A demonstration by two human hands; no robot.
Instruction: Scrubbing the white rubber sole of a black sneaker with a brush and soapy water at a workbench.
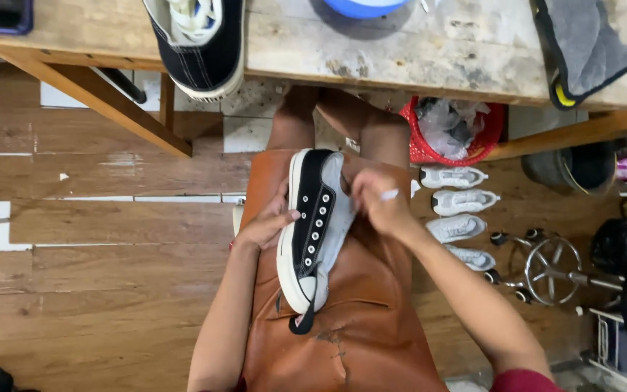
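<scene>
Here both hands, left hand (268, 226) and right hand (377, 202), grip the black sneaker (312, 226) (far side hidden).

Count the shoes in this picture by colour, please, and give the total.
Black canvas sneakers with white rubber soles: 2, one on the lap between the left hand and right hand, one on the wooden table.
White sneakers on the floor: 4.
Total: 6

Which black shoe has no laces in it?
The black shoe on the lap, held by the left hand and right hand; its eyelets are empty. The black shoe on the table has white laces.
</scene>
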